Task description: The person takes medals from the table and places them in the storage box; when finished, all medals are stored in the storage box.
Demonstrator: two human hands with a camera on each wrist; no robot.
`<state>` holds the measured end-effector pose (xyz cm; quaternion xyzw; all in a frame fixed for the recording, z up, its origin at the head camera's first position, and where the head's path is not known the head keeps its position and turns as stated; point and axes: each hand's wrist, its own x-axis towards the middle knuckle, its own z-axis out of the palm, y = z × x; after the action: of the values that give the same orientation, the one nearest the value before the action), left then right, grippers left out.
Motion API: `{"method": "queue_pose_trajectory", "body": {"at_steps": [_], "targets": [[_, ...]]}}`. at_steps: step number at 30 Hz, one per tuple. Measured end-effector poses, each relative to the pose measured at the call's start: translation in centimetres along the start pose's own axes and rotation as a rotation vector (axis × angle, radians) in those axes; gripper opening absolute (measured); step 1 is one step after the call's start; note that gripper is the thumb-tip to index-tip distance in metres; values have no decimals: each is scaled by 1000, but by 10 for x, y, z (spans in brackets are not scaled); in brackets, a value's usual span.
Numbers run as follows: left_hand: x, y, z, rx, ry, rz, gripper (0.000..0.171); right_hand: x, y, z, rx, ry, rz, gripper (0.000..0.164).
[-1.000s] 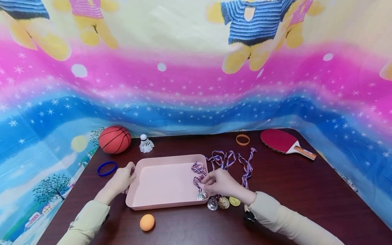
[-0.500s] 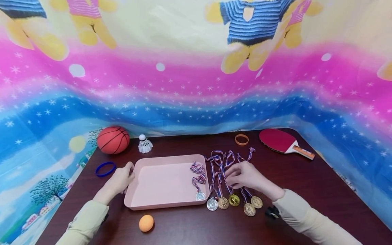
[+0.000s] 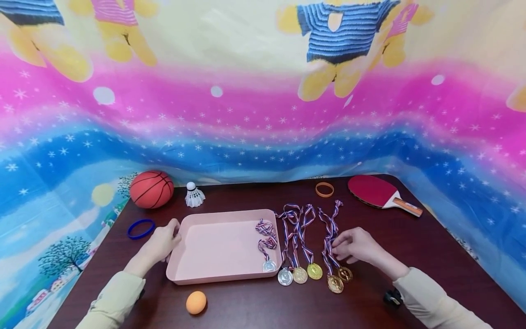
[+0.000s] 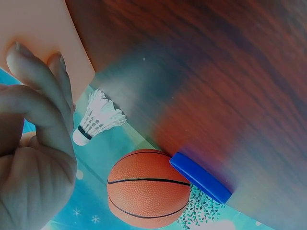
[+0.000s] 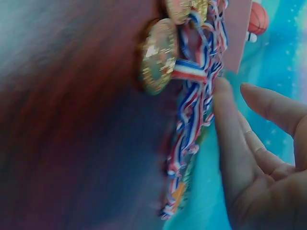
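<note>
A shallow pink tray point(image 3: 222, 242) lies mid-table, and my left hand point(image 3: 162, 240) pinches its left wall. Inside the tray, at its right end, is a silver medal point(image 3: 269, 266) with its striped ribbon bunched up. Just right of the tray lie a silver medal point(image 3: 285, 276), a bronze-toned medal point(image 3: 300, 274) and a gold medal point(image 3: 314, 271), their ribbons stretched away from me. Farther right are two darker gold medals point(image 3: 335, 283). My right hand point(image 3: 358, 246) is beside their ribbons point(image 5: 192, 110), fingertips right at them, thumb and fingers apart in the right wrist view.
An orange ball point(image 3: 196, 302) sits in front of the tray. At the back left are a basketball point(image 3: 151, 189), a shuttlecock point(image 3: 194, 194) and a blue wristband point(image 3: 141, 229). An orange wristband point(image 3: 324, 189) and a red table tennis bat point(image 3: 374, 191) lie at the back right.
My right hand has moved right, from over the medal in the tray, past the three middle medals, to the right-hand pair's ribbons. My left hand has stayed on the tray.
</note>
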<state>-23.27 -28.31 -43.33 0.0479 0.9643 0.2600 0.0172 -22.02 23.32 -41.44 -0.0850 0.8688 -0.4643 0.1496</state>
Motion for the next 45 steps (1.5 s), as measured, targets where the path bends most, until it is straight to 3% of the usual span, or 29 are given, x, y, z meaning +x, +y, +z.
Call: {"method": "queue_pose_trajectory", "body": {"at_steps": [9, 45], "targets": [[1, 0, 0, 8, 11, -5, 16, -1, 15, 1, -72, 27, 23, 25], [0, 0, 2, 11, 24, 1, 15, 6, 20, 22, -167, 58, -31, 9]]}}
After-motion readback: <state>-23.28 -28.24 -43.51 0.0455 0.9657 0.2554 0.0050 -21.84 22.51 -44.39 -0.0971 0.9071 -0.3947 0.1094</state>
